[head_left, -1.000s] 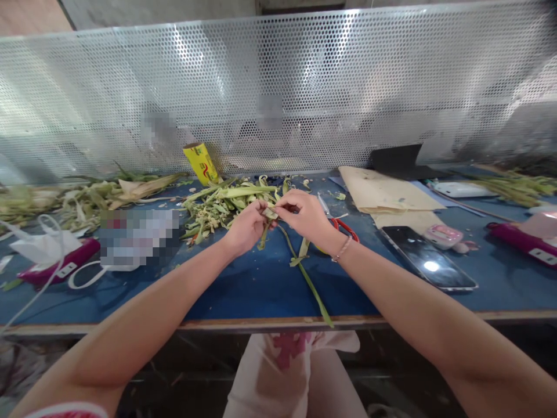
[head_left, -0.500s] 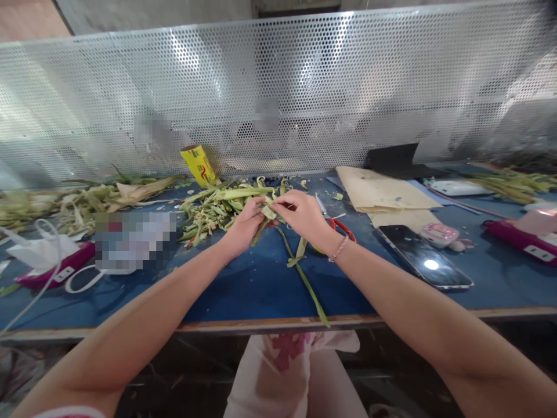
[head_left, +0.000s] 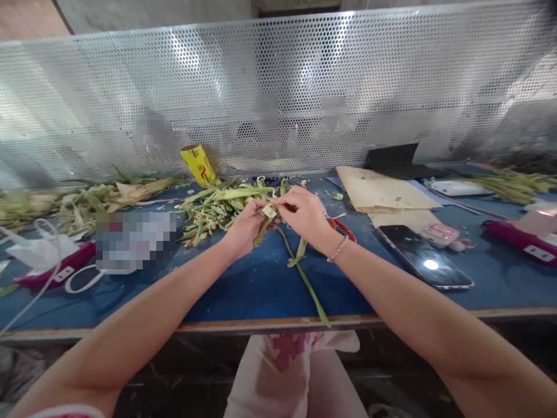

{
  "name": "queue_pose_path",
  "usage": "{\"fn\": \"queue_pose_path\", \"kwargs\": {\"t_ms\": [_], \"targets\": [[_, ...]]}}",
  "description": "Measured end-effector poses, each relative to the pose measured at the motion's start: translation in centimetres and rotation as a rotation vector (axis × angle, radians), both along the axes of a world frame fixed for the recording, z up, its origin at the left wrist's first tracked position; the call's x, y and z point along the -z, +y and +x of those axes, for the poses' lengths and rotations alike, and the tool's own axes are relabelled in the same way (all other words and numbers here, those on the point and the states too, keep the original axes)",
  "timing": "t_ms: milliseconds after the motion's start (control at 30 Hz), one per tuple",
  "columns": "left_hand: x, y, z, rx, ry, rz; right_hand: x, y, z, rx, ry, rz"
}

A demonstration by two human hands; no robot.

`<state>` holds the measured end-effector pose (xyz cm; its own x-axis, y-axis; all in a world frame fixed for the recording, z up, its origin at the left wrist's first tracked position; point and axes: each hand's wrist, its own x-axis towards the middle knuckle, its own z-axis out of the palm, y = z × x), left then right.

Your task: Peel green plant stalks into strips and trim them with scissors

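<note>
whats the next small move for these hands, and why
Probably a light fold or tuck by the right hand at the top of the pale green piece: its fingertips are right there, and the left hand grips the piece from the side.

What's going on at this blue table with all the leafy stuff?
A person is working with both bare hands on a small pale green plant piece. The left hand holds it, and the fingers of the right hand pinch at its top. A heap of green plant strips lies just behind, and a long green stalk reaches the front edge of the table.
</note>
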<state>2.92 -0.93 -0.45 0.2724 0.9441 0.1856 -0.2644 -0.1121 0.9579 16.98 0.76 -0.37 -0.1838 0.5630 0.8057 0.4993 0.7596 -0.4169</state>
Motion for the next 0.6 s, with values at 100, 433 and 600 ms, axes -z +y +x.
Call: {"fn": "queue_pose_path", "kwargs": {"t_ms": [100,433,600], "targets": [[0.06,-0.03,-0.01,0.014,-0.018,-0.024,0.07,0.01,0.01,0.01,-0.006,0.005],[0.35,-0.13,0.06,0.048,-0.07,-0.025,0.58,0.07,-0.36,0.01,-0.01,0.062],[0.28,-0.1,0.13,0.033,-0.06,-0.032,0.66,0.13,-0.36,-0.005,-0.029,0.096]]}}
